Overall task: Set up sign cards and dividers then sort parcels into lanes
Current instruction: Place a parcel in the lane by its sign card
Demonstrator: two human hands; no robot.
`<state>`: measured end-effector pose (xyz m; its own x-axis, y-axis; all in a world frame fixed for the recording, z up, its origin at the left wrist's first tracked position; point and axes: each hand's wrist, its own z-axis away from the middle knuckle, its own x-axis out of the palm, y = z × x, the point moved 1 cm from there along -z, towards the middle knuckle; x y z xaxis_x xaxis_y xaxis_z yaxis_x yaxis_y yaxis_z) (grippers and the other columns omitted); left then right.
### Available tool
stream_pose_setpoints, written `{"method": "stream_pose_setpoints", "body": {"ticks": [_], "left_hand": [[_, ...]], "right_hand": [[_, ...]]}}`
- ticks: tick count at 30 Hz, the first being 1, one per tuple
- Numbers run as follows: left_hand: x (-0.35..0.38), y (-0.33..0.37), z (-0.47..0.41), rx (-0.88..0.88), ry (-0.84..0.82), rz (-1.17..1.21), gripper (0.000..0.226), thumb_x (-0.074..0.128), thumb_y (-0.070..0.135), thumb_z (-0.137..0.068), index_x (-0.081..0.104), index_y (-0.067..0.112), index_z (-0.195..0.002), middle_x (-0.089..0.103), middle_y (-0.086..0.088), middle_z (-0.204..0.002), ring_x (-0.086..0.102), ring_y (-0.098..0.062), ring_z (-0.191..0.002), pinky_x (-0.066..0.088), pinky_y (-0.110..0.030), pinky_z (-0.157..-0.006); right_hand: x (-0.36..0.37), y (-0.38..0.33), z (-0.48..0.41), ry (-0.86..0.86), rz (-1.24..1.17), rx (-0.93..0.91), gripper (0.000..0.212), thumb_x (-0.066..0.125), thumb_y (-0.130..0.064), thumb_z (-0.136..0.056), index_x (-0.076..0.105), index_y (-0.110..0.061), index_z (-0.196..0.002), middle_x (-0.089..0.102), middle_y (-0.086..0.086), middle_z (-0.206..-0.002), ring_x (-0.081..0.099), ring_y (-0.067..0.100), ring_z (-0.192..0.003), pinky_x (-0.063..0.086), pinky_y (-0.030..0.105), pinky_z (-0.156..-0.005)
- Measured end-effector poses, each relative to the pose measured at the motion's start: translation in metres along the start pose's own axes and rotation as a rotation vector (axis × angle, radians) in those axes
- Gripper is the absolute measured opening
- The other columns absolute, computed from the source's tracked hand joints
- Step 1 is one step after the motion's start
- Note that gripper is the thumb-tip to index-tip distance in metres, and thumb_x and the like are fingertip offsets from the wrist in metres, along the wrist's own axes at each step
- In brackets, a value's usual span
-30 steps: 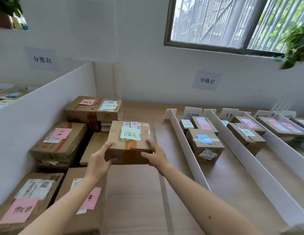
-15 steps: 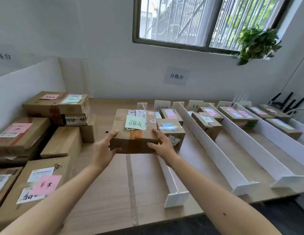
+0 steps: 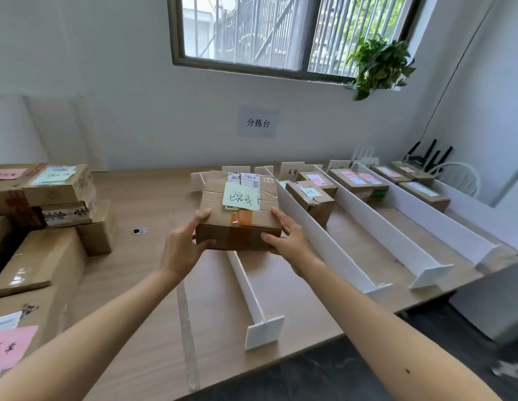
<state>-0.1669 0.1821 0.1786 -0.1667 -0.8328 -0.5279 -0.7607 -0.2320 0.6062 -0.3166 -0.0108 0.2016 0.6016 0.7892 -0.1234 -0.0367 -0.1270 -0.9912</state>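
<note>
I hold a brown cardboard parcel (image 3: 237, 215) with a green handwritten note and shipping labels on top, raised above the leftmost white divider (image 3: 247, 287). My left hand (image 3: 184, 244) grips its left front corner. Its right front corner is in the grip of my right hand (image 3: 286, 237). White dividers (image 3: 324, 241) form lanes across the wooden table (image 3: 142, 273). Sorted parcels (image 3: 310, 198) lie at the far ends of the lanes, behind them white sign cards (image 3: 291, 170). The parcel hides the far end of the first lane.
Unsorted cardboard parcels (image 3: 43, 259) with pink and green notes are stacked on the table's left side. A wall sign (image 3: 257, 123) hangs under the window. A potted plant (image 3: 379, 65) sits at the right. The table's front edge runs along the dark floor (image 3: 339, 369).
I have lifted the parcel off the left stack and carried it to the right, over the first lane. My view has turned right with it.
</note>
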Motion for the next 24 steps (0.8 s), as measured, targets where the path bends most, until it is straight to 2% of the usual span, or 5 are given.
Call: {"method": "stream_pose_setpoints", "body": {"ticks": [4, 7, 12, 16, 24], "left_hand": [[0.024, 0.004, -0.015, 0.050, -0.043, 0.039, 0.068, 0.083, 0.007, -0.068, 0.055, 0.018, -0.129, 0.068, -0.012, -0.109, 0.068, -0.026, -0.086, 0.057, -0.036, -0.079], [0.042, 0.005, -0.027, 0.068, -0.058, 0.084, 0.067, 0.082, 0.006, -0.069, 0.055, 0.017, -0.130, 0.067, -0.012, -0.111, 0.067, -0.025, -0.088, 0.055, -0.031, -0.081], [0.072, 0.003, -0.053, 0.057, -0.066, 0.169, 0.067, 0.081, 0.003, -0.069, 0.056, 0.018, -0.129, 0.067, -0.010, -0.110, 0.066, -0.023, -0.089, 0.055, -0.031, -0.083], [0.100, -0.006, -0.076, 0.037, -0.078, 0.224, 0.066, 0.079, 0.002, -0.071, 0.056, 0.021, -0.129, 0.065, -0.004, -0.110, 0.067, -0.026, -0.092, 0.054, -0.032, -0.083], [0.140, -0.029, -0.123, 0.048, -0.085, 0.225, 0.064, 0.080, 0.003, -0.070, 0.058, 0.020, -0.127, 0.066, -0.007, -0.116, 0.067, -0.026, -0.097, 0.057, -0.041, -0.084]], "right_hand": [[-0.023, 0.001, -0.007, 0.051, -0.003, 0.003, 0.071, 0.073, -0.005, -0.081, 0.046, -0.035, -0.139, 0.046, -0.003, -0.135, 0.048, 0.022, -0.125, 0.052, 0.044, -0.096], [-0.039, -0.002, -0.015, 0.048, -0.006, 0.006, 0.070, 0.070, -0.004, -0.083, 0.044, -0.033, -0.141, 0.045, -0.003, -0.132, 0.049, 0.021, -0.122, 0.057, 0.033, -0.084], [-0.059, -0.001, -0.042, 0.091, 0.024, 0.015, 0.069, 0.070, -0.003, -0.083, 0.045, -0.033, -0.140, 0.049, -0.002, -0.134, 0.058, 0.010, -0.102, 0.058, 0.029, -0.075], [-0.072, 0.000, -0.074, 0.103, 0.039, 0.002, 0.068, 0.070, -0.001, -0.083, 0.046, -0.031, -0.139, 0.045, -0.007, -0.129, 0.054, 0.020, -0.117, 0.057, 0.020, -0.067], [-0.090, 0.009, -0.134, 0.119, 0.098, 0.050, 0.069, 0.071, -0.005, -0.083, 0.045, -0.032, -0.141, 0.039, -0.011, -0.128, 0.046, 0.018, -0.123, 0.056, 0.032, -0.088]]}}
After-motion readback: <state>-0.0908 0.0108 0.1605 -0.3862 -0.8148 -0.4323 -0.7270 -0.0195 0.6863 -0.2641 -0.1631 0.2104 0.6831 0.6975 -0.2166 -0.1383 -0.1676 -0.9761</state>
